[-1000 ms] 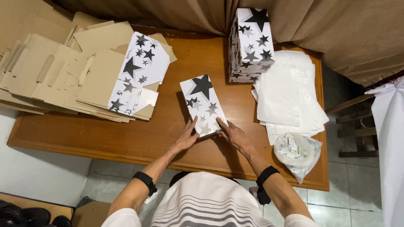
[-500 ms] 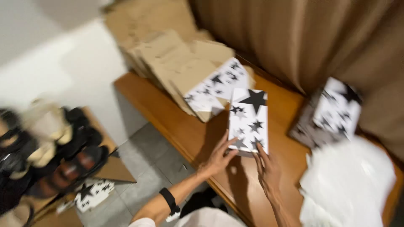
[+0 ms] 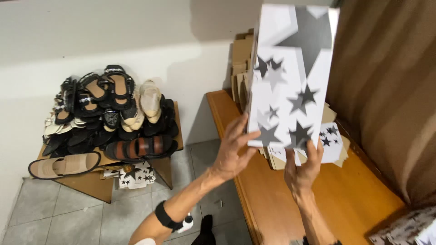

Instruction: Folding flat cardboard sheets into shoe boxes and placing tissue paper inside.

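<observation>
Now both hands, left hand (image 3: pixel 232 154) and right hand (image 3: pixel 303 170), grip the star-printed box (image 3: pixel 290 77) above the wooden table (image 3: pixel 290 204).

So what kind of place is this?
Probably a footwear packing or storage room: a heap of sandals on a low stand, flat cardboard blanks stacked on the wooden bench, and a white star-printed box in both hands.

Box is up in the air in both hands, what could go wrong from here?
1. The star-printed box is held only at its lower end by the left hand and right hand; top-heavy, it may tip or slip.
2. If it drops, it could land on the flat cardboard stack or wooden table edge and dent.
</observation>
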